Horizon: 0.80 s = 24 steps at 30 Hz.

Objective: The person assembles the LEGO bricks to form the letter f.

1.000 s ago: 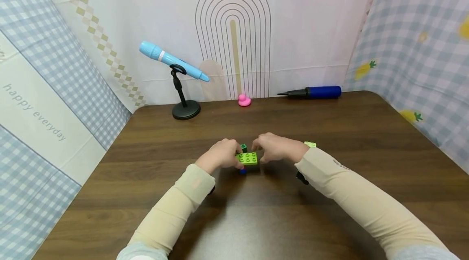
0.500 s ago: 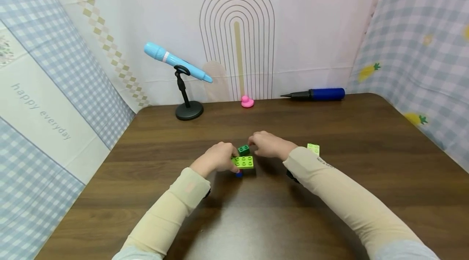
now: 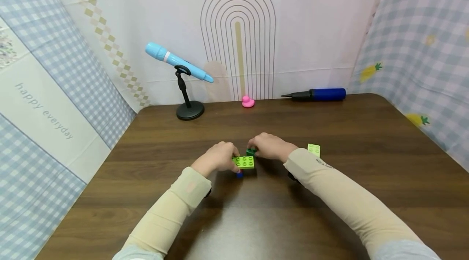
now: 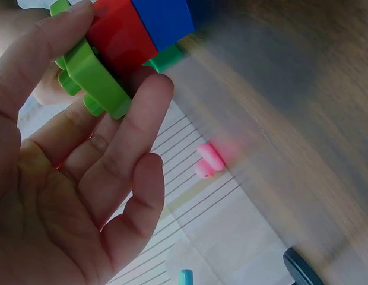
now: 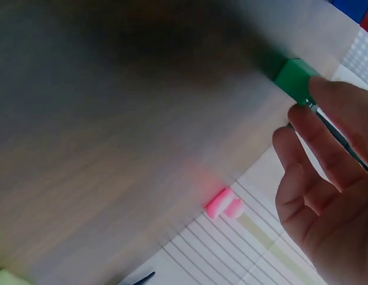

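Green brick [image 5: 295, 79] between right fingers [image 5: 320, 139], lime brick [image 3: 245, 162] between left fingers [image 4: 136, 122]

A bumpy lime plastic brick [image 3: 247, 162] tops boxy red and blue plastic blocks [image 4: 123, 35]; just far-right is a green plastic block [image 5: 294, 79].

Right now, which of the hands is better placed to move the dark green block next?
Probably the right hand: it pinches the dark green block, while the left hand is busy holding the stack of blocks.
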Each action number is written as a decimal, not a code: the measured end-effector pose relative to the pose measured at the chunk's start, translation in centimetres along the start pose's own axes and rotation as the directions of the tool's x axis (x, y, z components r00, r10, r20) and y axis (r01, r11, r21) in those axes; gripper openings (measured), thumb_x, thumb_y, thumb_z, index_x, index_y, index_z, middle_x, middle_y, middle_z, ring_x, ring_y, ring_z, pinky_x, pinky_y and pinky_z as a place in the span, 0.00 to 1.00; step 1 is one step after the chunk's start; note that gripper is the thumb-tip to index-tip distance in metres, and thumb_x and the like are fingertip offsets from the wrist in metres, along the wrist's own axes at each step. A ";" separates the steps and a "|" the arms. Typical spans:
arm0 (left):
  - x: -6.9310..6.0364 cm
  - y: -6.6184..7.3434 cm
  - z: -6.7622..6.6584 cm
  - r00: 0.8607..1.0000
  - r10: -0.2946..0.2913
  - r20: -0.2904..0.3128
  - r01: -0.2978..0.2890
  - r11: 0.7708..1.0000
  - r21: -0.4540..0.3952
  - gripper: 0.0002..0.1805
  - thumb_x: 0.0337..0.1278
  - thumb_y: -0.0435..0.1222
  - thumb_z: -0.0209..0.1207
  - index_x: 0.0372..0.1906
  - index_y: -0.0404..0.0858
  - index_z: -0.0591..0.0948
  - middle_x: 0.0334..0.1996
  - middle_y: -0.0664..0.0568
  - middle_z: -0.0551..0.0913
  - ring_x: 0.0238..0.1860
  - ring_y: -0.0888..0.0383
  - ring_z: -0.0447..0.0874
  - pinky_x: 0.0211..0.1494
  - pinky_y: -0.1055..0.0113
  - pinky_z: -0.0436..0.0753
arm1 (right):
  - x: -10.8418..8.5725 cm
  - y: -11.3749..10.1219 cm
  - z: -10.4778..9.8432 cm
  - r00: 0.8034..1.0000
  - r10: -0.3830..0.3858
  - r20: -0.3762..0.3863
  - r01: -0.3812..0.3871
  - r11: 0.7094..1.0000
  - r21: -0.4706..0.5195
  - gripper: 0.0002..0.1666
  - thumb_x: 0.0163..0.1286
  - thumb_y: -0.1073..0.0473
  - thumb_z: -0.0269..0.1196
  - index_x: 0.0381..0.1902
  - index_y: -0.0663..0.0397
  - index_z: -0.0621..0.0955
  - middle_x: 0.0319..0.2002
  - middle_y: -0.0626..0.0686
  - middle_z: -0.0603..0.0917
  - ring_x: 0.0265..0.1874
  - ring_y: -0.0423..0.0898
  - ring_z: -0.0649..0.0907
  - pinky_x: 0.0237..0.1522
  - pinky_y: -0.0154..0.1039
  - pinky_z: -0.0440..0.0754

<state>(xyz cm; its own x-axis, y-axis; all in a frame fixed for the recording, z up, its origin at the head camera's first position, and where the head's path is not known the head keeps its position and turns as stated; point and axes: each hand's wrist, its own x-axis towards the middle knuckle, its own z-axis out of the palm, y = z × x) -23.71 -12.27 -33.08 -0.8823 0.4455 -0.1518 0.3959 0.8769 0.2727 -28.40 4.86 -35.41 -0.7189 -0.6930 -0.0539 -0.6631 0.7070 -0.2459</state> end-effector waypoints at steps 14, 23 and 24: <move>0.8 0.7 0.2 0.999 0.021 -0.030 -0.021 1.000 0.008 0.17 0.29 0.44 0.70 0.30 0.42 0.82 0.22 0.59 0.76 0.26 0.60 0.71 0.33 0.65 0.71 | -3.1 1.9 -1.2 0.989 0.095 0.114 -0.105 0.991 0.081 0.14 0.46 0.55 0.69 0.26 0.54 0.76 0.24 0.46 0.74 0.26 0.43 0.71 0.27 0.35 0.70; 1.7 1.7 0.4 1.000 0.023 -0.007 -0.023 1.000 -0.004 0.18 0.31 0.44 0.69 0.33 0.41 0.82 0.23 0.59 0.76 0.26 0.59 0.71 0.33 0.66 0.71 | -4.1 2.1 -1.6 0.984 0.123 0.130 -0.133 0.988 0.075 0.14 0.43 0.56 0.69 0.25 0.55 0.76 0.22 0.46 0.74 0.25 0.44 0.71 0.26 0.36 0.70; 1.7 1.8 0.5 1.000 0.022 -0.005 -0.022 1.000 -0.006 0.18 0.31 0.44 0.69 0.33 0.41 0.82 0.24 0.59 0.76 0.27 0.59 0.72 0.34 0.66 0.71 | -4.1 2.2 -1.6 0.984 0.122 0.132 -0.133 0.988 0.075 0.14 0.43 0.56 0.69 0.26 0.55 0.76 0.22 0.46 0.74 0.25 0.44 0.71 0.26 0.36 0.70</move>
<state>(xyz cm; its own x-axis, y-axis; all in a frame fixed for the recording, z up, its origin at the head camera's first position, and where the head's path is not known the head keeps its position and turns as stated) -24.41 -9.80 -33.27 -0.8745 0.4641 -0.1406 0.4141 0.8656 0.2816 -27.21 9.48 -34.21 -0.7607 -0.6138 -0.2113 -0.5441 0.7804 -0.3080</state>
